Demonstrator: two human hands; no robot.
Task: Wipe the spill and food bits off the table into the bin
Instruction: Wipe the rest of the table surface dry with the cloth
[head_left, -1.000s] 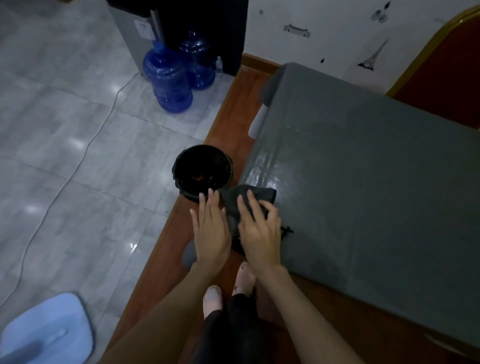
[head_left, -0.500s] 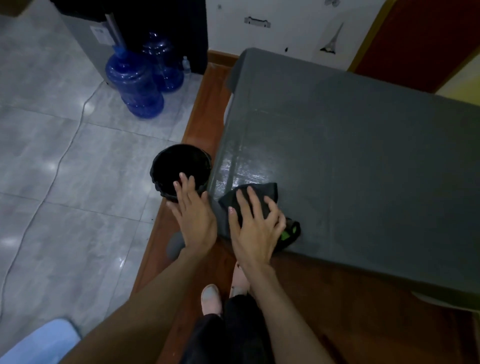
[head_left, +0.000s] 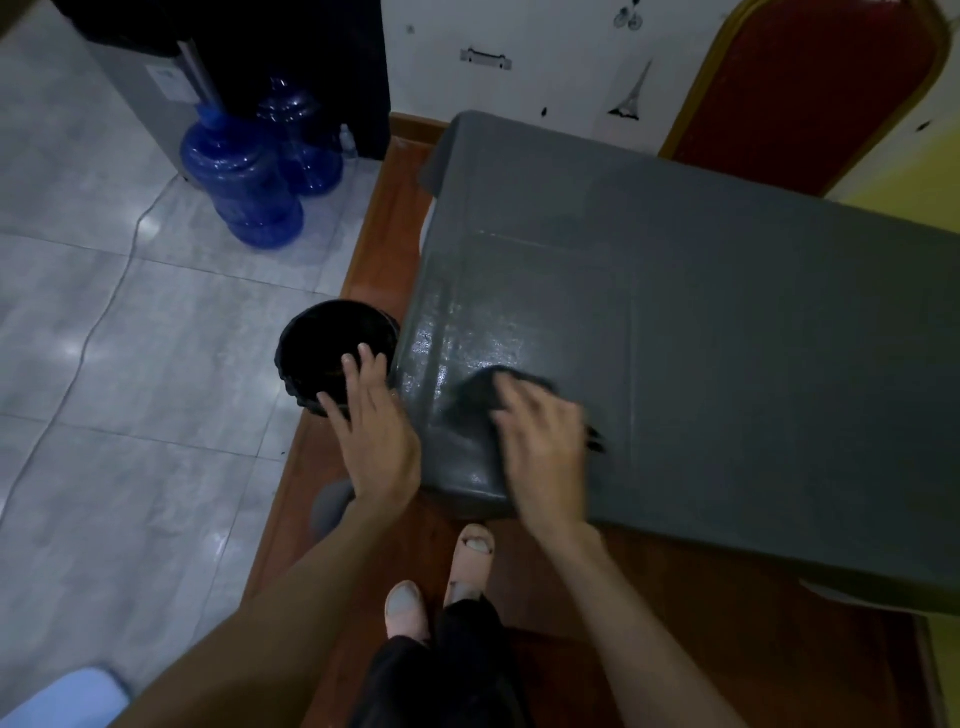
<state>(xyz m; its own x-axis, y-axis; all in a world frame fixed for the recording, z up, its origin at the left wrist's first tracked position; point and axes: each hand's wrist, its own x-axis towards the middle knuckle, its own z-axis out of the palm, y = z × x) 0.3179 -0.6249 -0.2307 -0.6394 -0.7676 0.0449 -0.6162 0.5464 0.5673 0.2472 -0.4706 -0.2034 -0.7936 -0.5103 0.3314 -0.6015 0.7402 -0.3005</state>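
Note:
A low table under a grey cloth (head_left: 727, 332) fills the right of the view; its near-left corner shines wet. My right hand (head_left: 545, 441) presses a dark cloth (head_left: 480, 389) flat on that corner, blurred with motion. A round black bin (head_left: 311, 353) stands on the floor just left of the table's corner, with some orange bits inside. My left hand (head_left: 376, 431) hovers with fingers spread beside the table's edge, fingertips over the bin's near rim, holding nothing.
Two blue water jugs (head_left: 244, 182) stand by a dark dispenser at the back left. A white cable (head_left: 104, 291) runs over the tiled floor. A red chair back (head_left: 800, 78) rises behind the table. My feet (head_left: 441, 582) rest on a wooden platform.
My right hand has slid the cloth rightwards from the table's left edge onto the top. My left hand has stayed near the bin's rim. The view has shifted.

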